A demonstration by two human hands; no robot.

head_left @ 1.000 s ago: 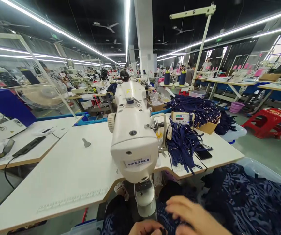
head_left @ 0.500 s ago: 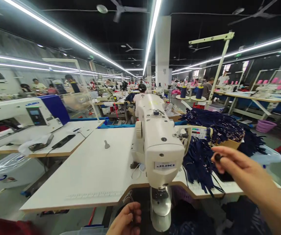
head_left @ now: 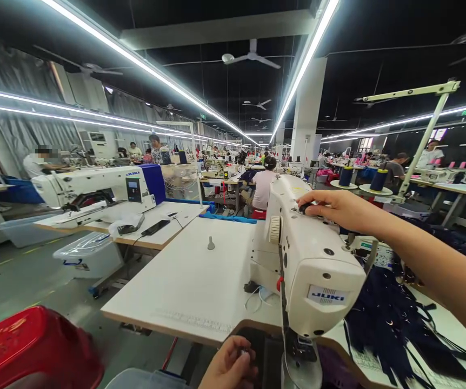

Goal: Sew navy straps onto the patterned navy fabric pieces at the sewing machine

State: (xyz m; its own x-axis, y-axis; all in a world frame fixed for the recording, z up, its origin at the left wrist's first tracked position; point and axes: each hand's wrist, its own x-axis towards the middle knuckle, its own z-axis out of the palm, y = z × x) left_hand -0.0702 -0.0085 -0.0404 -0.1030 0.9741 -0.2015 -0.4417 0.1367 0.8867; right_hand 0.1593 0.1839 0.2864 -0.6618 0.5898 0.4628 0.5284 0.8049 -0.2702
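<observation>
A white Juki sewing machine (head_left: 310,254) stands on a white table (head_left: 192,281). My right hand (head_left: 330,208) reaches over the machine's top, its fingers pinched on a small dark round piece at the top of the machine arm. My left hand (head_left: 228,367) is low at the front edge of the table, beside the needle end of the machine, fingers curled around a small thing I cannot make out. A heap of navy straps (head_left: 395,319) lies on the table to the right of the machine.
A red plastic stool (head_left: 30,346) is at the bottom left. A second sewing machine (head_left: 99,189) stands on the neighbouring table to the left, with a clear bin (head_left: 87,254) beneath. Thread cones (head_left: 379,179) sit behind. Other people work at rows of tables farther back.
My right hand rose from my lap, carried a small dark piece past the straps, and now rests on the machine's top. The view swung left and up. My left hand stayed low.
</observation>
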